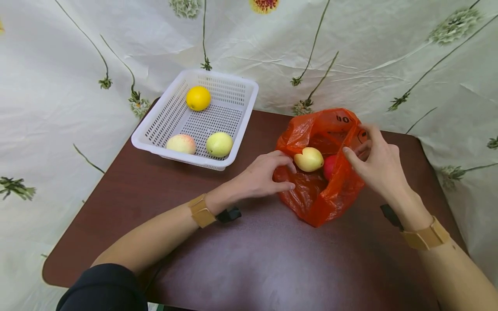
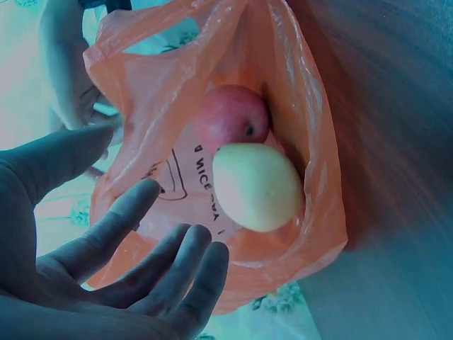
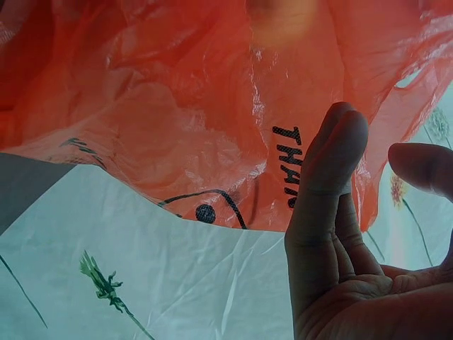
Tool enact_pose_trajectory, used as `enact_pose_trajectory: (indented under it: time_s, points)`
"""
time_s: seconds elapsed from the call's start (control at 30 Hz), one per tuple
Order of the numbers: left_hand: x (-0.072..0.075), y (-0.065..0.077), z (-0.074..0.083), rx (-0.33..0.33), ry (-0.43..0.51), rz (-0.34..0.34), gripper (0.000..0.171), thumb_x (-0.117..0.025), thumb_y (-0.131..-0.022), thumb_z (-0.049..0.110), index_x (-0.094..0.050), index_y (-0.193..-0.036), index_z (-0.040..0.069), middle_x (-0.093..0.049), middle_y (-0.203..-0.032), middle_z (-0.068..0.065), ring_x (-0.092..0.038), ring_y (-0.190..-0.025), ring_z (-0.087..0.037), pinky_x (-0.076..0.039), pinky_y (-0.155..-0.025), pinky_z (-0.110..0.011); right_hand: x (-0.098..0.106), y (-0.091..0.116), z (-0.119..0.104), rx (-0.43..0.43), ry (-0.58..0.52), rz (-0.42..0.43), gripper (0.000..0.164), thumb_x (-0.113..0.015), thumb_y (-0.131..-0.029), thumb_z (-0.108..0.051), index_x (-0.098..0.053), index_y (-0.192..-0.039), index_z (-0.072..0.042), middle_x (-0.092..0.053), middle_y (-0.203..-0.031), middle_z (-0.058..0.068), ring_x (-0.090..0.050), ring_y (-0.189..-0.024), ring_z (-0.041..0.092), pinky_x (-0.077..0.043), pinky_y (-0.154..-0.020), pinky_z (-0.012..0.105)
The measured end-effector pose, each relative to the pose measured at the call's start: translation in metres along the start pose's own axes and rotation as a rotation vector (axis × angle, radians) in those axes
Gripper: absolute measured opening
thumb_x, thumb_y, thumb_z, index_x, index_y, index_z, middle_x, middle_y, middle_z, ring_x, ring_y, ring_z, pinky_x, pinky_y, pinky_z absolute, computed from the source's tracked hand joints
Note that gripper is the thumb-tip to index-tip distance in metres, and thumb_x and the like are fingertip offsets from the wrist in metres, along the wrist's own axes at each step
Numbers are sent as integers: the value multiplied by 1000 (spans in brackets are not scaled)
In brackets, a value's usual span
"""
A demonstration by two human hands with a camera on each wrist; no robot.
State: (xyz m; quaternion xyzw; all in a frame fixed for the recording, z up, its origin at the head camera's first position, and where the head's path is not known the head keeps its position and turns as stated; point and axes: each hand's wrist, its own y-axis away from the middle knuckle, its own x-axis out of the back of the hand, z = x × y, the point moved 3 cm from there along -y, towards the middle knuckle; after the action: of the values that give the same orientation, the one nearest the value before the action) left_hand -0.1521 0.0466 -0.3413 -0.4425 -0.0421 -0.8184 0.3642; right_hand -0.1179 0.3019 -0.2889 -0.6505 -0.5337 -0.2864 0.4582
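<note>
A red plastic bag (image 1: 307, 201) with black print stands with its mouth open on the table. Inside it lie a pale yellow fruit (image 1: 309, 160) and a red apple (image 2: 232, 115), touching each other in the left wrist view. My left hand (image 1: 268, 175) is at the bag's left rim, its fingers spread and loosely bent, holding nothing. On the other side, my right hand (image 1: 379, 162) is at the right rim. Its fingers (image 3: 322, 166) lie against or close to the printed plastic, while the thumb stands apart from them.
A white plastic basket (image 1: 250, 101) sits at the back left of the dark brown table (image 1: 249, 259). It holds an orange (image 1: 198, 98), a peach (image 1: 181, 144) and a yellow-green fruit (image 1: 219, 144). Flower-patterned cloth (image 1: 249, 47) hangs behind the table.
</note>
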Motion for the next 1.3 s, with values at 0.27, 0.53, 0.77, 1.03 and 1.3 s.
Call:
enact_pose_trajectory:
  time_s: [0.27, 0.53, 0.77, 1.03, 1.3]
  points:
    - [13, -4, -7, 35, 59, 114, 18, -76, -75, 27, -64, -85, 18, -55, -88, 3, -53, -79, -12, -42, -70, -24, -3, 10, -2, 21, -12, -3, 51, -61, -87, -34, -42, -127, -9, -63, -75, 1, -54, -59, 14, -43, -49, 33]
    - [24, -10, -14, 82, 116, 292, 23, -77, -76, 26, -56, -74, 15, -51, -76, -3, -53, -67, -16, -43, -59, -22, -4, 23, -9, 84, -17, -38, 32, -62, -85, -22, -51, -113, -12, -60, -70, -3, -54, -56, 10, -43, -49, 31]
    - [24, -18, -17, 134, 94, 357, 44, -80, -71, 33, -51, -96, 12, -50, -86, -1, -50, -67, -12, -42, -61, -22, -7, 34, -12, 207, 25, -155, 30, -61, -78, -10, -57, -106, -17, -54, -65, -10, -47, -50, 5, -40, -45, 27]
    - [20, -25, -18, 130, 32, 320, 36, -79, -72, 26, -62, -102, 15, -49, -88, -2, -50, -67, -14, -38, -62, -24, -13, 39, -13, 324, 107, -299, 38, -65, -70, -11, -57, -107, -17, -48, -61, -14, -42, -48, 3, -39, -47, 24]
    - [20, -24, -18, 139, 31, 315, 18, -77, -73, 19, -65, -85, 15, -51, -88, -4, -50, -72, -15, -40, -63, -24, -18, 39, -12, 358, 86, -338, 42, -78, -67, -15, -57, -103, -20, -50, -67, -11, -43, -56, 5, -39, -51, 25]
